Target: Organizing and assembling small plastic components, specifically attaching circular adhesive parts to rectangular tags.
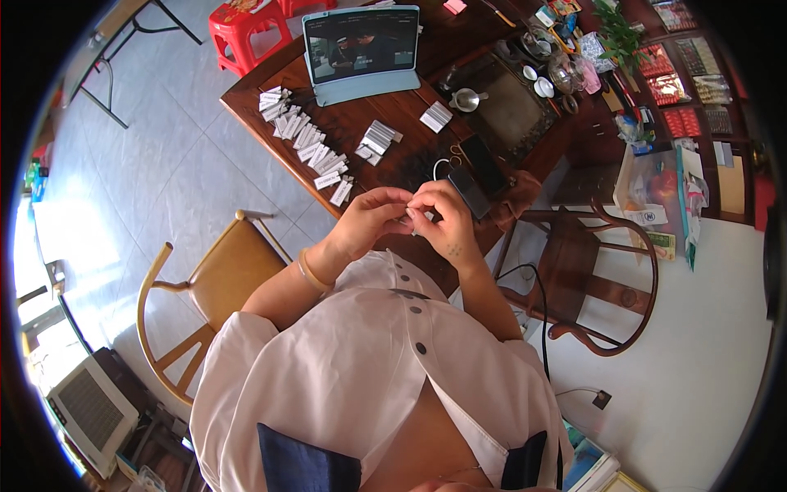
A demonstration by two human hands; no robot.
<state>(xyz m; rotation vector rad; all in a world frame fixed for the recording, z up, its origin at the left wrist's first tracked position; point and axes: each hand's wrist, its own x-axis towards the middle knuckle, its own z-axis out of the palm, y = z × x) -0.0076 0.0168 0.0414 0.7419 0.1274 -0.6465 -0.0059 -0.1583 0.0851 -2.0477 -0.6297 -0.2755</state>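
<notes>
Both my hands meet over the near edge of the dark wooden table (270, 152), fingertips pinched together. My left hand (373, 220) is closed, with thumb and fingers touching those of my right hand (443, 215), which is closed too. A small pale bit shows below the fingertips; its kind cannot be made out. Left of my hands, a row of small white labelled pieces (307, 139) runs along the table's left edge. Ahead lie a stack of silver-white strips (379, 141) and a smaller stack (436, 116).
A tablet (361, 51) stands propped at the back. Right of my hands lie a dark phone (484, 164), scissors (456, 153) and a tea tray (512, 107) with a cup (466, 100). A tan chair (234, 271) stands left, a dark wooden chair (566, 271) right.
</notes>
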